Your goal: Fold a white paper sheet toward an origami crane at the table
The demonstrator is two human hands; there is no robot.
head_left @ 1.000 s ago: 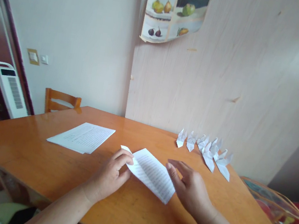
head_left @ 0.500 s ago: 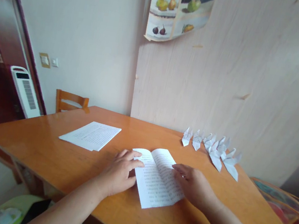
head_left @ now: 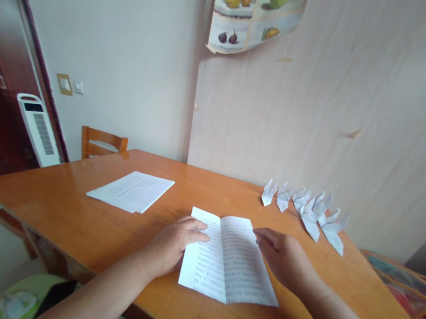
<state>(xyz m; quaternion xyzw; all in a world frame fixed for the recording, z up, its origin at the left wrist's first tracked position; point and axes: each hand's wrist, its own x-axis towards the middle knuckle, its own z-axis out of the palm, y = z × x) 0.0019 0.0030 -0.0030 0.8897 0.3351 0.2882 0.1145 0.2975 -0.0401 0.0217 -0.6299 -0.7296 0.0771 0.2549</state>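
A white sheet of printed paper (head_left: pixel 234 261) lies on the table in front of me, with a crease down its middle and its two halves slightly raised. My left hand (head_left: pixel 174 243) holds its left edge, the fingertips lying over the print. At the upper right edge, my right hand (head_left: pixel 281 252) has its fingers closed on the paper; its thumb is mostly hidden.
Several folded paper cranes (head_left: pixel 312 217) stand at the back right of the wooden table (head_left: pixel 133 244). A stack of printed sheets (head_left: pixel 132 190) lies at the left. Beyond the table are a wooden chair (head_left: pixel 104 138) and a white tower appliance (head_left: pixel 38 130).
The sheet has turned so that its crease runs more nearly straight toward me, and its right half has opened out wider. Both hands stay at its edges, the right one slightly farther right.
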